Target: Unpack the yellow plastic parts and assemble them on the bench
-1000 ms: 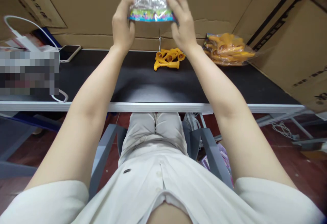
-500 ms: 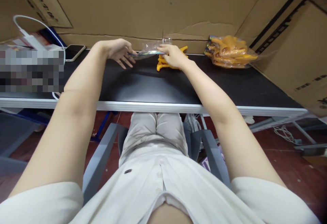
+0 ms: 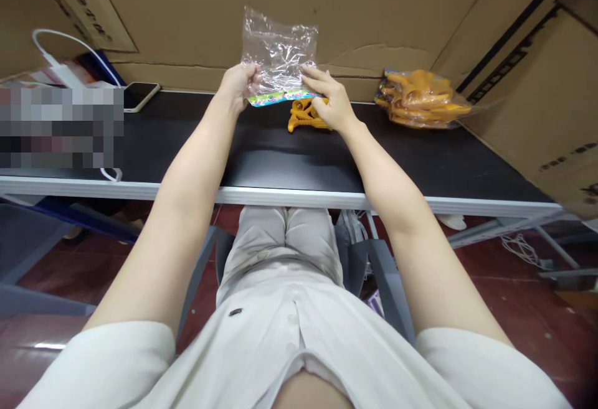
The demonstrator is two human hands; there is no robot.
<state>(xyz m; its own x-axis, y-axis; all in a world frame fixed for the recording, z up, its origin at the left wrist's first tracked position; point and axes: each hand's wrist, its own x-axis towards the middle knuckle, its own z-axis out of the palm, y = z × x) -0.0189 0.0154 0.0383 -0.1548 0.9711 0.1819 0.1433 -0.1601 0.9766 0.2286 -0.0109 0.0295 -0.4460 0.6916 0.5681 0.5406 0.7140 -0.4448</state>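
Observation:
A clear plastic bag (image 3: 283, 51) with a colourful printed strip along its lower edge is held up above the back of the black table. My left hand (image 3: 240, 85) is closed on the bag's left side. My right hand (image 3: 332, 99) grips its right side, thumb below and fingers stretched over the film. The bag looks flat, with nothing visible inside. Below and behind the right hand lies a yellow-orange plastic thing (image 3: 303, 117), partly hidden by that hand; its exact kind I cannot make out.
Filled clear bags of yellow-orange plastic pieces (image 3: 420, 101) lie at the back right. A phone (image 3: 140, 96) and a white cable (image 3: 77, 37) are at the left. Cardboard walls (image 3: 374, 10) close off the table's back and right side; its metal edge (image 3: 294, 197) faces me.
My left hand has moved right and taken hold of the bag's left side. The bag was nearly edge-on and now stands upright, its clear face toward me.

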